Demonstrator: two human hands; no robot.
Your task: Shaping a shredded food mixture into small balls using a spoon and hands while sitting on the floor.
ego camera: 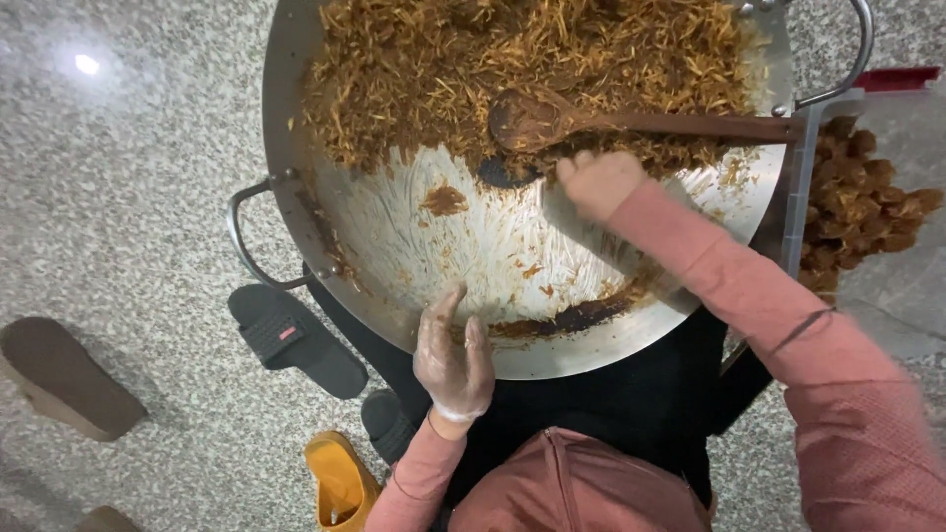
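Resting our gloved left hand point(453, 360) with loosely spread fingers point(440, 307) on the wide round steel pan's point(473, 246) near rim, we clench our right hand point(598, 183) beside the brown wooden spoon point(631, 122) lying in the shredded brown mixture point(443, 69).

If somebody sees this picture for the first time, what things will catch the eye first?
First, the huge round metal pan, its far half heaped with brown shredded food and a wooden ladle lying in it. Then the two hands: the left hand rests on the near rim, and the right hand reaches in beside the ladle. A yellow slipper lies on the speckled floor.
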